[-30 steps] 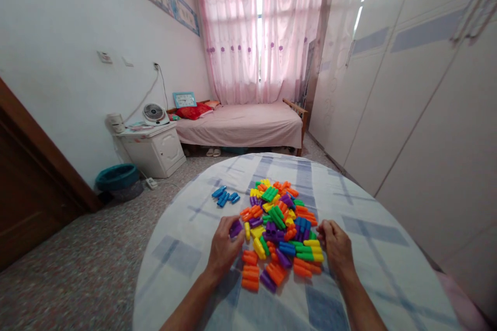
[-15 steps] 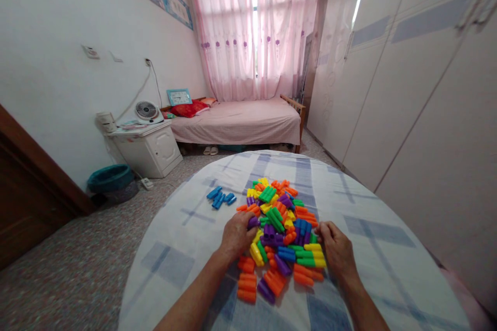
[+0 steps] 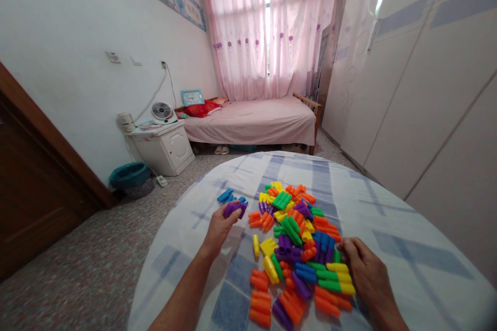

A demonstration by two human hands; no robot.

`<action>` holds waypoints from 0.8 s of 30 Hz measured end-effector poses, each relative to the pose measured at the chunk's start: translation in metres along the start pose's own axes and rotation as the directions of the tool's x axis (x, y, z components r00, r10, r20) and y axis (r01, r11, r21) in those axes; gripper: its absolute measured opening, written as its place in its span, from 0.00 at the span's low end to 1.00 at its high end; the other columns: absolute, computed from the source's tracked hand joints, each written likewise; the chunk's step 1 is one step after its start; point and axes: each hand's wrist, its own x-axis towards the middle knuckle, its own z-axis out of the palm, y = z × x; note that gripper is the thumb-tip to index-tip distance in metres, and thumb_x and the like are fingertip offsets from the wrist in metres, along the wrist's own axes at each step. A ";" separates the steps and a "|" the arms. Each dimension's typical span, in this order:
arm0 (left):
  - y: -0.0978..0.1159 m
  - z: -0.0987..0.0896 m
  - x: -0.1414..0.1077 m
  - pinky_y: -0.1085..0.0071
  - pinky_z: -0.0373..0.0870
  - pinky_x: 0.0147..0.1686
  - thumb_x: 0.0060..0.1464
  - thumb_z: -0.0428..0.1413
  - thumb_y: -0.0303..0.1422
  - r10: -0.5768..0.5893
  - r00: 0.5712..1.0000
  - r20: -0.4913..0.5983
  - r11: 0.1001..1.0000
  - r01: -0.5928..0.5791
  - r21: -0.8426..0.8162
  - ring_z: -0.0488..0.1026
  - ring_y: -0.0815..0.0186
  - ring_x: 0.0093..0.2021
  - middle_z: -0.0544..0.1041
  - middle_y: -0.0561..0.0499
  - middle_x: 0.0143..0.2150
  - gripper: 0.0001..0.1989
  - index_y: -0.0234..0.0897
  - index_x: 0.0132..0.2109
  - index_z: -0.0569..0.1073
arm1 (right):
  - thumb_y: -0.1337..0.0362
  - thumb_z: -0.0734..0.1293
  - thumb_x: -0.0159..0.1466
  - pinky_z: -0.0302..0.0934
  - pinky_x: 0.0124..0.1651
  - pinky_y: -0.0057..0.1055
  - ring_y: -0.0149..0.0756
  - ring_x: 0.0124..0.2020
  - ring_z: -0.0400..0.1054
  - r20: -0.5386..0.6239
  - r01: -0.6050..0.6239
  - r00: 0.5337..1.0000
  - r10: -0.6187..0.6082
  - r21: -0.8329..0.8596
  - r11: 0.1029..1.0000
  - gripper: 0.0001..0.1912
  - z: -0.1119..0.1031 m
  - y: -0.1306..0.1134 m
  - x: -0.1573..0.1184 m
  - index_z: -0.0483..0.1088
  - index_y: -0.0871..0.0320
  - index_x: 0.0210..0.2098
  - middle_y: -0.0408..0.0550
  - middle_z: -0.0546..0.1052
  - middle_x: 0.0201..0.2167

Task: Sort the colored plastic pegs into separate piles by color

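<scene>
My left hand (image 3: 221,225) is closed around a purple plastic block (image 3: 235,209) made of joined tubes, held just left of the pile and partly in front of several blue blocks (image 3: 225,195). Beside the pile's right edge is my right hand (image 3: 367,269), its fingers curled in; whether anything is in them is hidden. Between the hands spreads a heap of bright tube-shaped blocks in orange, green, yellow, purple and blue. A green block (image 3: 291,230) lies on top near the middle. Close to my right fingers are a blue block (image 3: 324,242) and a yellow-and-green block (image 3: 336,282).
The heap lies on a round table with a checked cloth (image 3: 174,269). Beyond it stand a bed (image 3: 252,119), a white cabinet (image 3: 166,150) with a fan (image 3: 162,111), and a bin (image 3: 130,178). A tall wardrobe (image 3: 419,88) lines the right side.
My left hand has moved left and away from the heap, carrying the purple block towards the blue ones. My right hand stays by the heap's right edge. The view has turned slightly left.
</scene>
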 end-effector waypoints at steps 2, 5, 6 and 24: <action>-0.001 -0.010 -0.001 0.66 0.70 0.40 0.48 0.56 0.41 0.025 0.999 -0.030 0.993 -0.021 0.118 0.74 0.61 0.39 0.78 0.46 0.40 0.21 0.34 0.47 0.73 | 0.47 0.56 0.57 0.56 0.24 0.27 0.34 0.22 0.66 -0.001 -0.002 1.000 0.002 0.002 1.000 0.19 0.000 0.002 0.001 0.68 0.54 0.26 0.42 0.73 0.20; -0.003 -0.026 -0.014 0.64 0.69 0.44 0.47 0.57 0.37 0.081 0.996 0.034 0.940 -0.088 0.331 0.74 0.59 0.41 0.78 0.47 0.42 0.18 0.37 0.46 0.74 | 0.46 0.56 0.57 0.56 0.24 0.27 0.35 0.23 0.66 -0.008 0.018 1.000 -0.018 -0.009 1.000 0.20 -0.001 0.003 0.002 0.68 0.54 0.27 0.44 0.74 0.22; -0.006 -0.032 -0.020 0.63 0.68 0.46 0.47 0.57 0.36 0.110 0.992 0.064 0.905 -0.127 0.406 0.73 0.59 0.43 0.77 0.47 0.43 0.17 0.39 0.46 0.74 | 0.46 0.56 0.57 0.56 0.24 0.27 0.35 0.22 0.66 -0.004 0.024 1.000 -0.025 -0.017 1.000 0.20 -0.001 0.004 0.003 0.69 0.54 0.27 0.44 0.74 0.22; -0.033 -0.034 0.033 0.55 0.53 0.60 0.46 0.57 0.49 0.141 0.986 0.083 0.606 -0.153 0.781 0.49 0.51 0.65 0.50 0.39 0.67 0.40 0.37 0.62 0.56 | 0.43 0.53 0.57 0.55 0.28 0.27 0.34 0.25 0.66 0.090 -0.030 0.995 0.041 -0.120 0.992 0.23 -0.003 0.001 0.004 0.66 0.53 0.28 0.41 0.72 0.22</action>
